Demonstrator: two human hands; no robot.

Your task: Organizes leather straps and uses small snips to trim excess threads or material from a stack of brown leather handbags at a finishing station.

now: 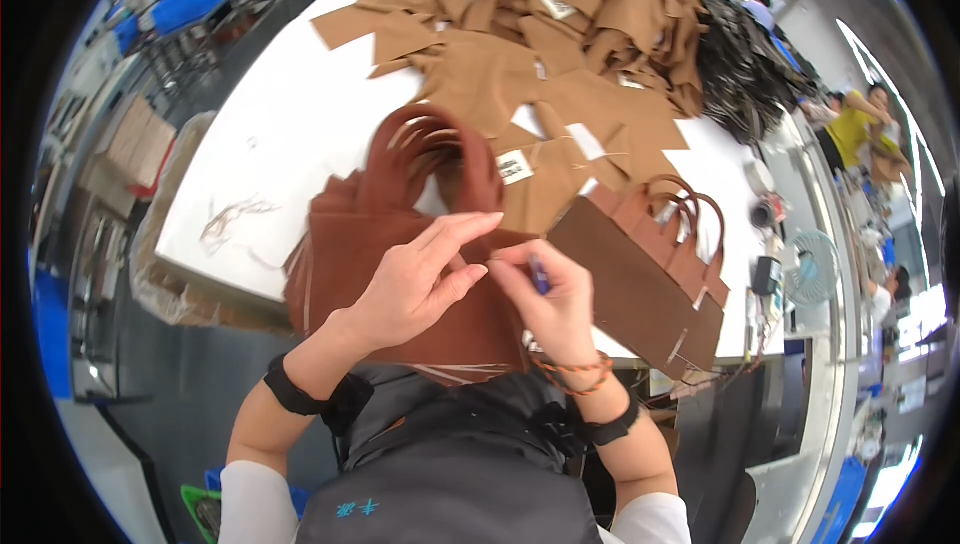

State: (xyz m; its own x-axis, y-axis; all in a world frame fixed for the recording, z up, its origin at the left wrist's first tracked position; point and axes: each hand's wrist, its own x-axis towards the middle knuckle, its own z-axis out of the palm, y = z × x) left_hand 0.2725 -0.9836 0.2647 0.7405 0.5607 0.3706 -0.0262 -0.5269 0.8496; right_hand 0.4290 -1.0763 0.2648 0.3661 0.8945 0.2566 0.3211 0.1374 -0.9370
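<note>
A stack of reddish-brown bags (345,264) with looped handles lies in front of me at the table's near edge. My left hand (415,279) is over the top bag, its fingers stretched out and its thumb apart, with nothing visible in it. Close beside it, my right hand (552,304) is closed, thumb and forefinger together near the bag's right side. A small blue tool (540,274) shows between its fingers; most of it is hidden, so its kind is unclear.
Brown fabric pieces (480,74) with white labels are heaped across the white table (290,104). More brown bags (650,274) lie to the right. A black plastic bag (745,69), a small fan (812,266) and loose threads (235,219) are around. Another person (855,134) is at far right.
</note>
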